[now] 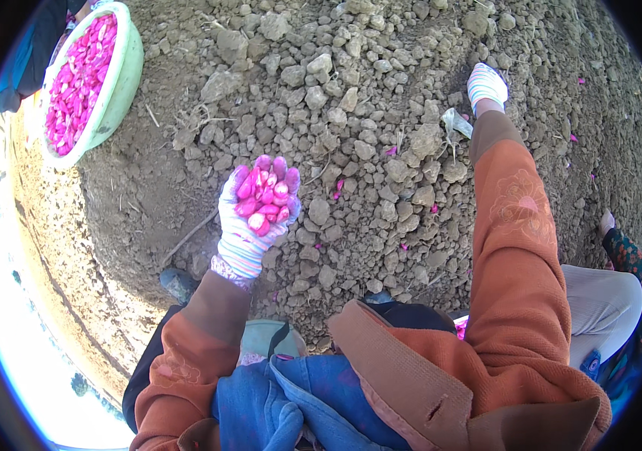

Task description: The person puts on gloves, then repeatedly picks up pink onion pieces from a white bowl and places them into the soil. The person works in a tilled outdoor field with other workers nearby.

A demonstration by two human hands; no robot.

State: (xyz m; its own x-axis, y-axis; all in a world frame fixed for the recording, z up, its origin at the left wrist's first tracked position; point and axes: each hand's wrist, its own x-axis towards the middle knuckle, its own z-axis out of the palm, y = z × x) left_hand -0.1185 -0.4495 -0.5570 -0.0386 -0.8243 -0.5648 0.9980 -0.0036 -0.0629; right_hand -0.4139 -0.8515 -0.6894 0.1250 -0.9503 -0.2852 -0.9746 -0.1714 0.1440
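Note:
My left hand (259, 220), in a striped white glove stained pink, is turned palm up and cups a small heap of pink-coated garlic cloves (264, 197). My right hand (488, 89), in a similar striped glove, is stretched far forward and down at the cloddy soil (349, 124). Its fingertips are hidden, so whether it holds a clove cannot be told. Beside that wrist lies a scrap of translucent plastic film (456, 123). Single pink cloves lie scattered on the soil, one of them (338, 189) between my hands.
A pale green basin (123, 84) full of pink cloves stands at upper left, with a person in dark clothes (30, 56) beside it. To my right are another person's grey-trousered knee (603, 304) and a floral sleeve (631, 265). A pale bucket (264, 332) sits by my lap.

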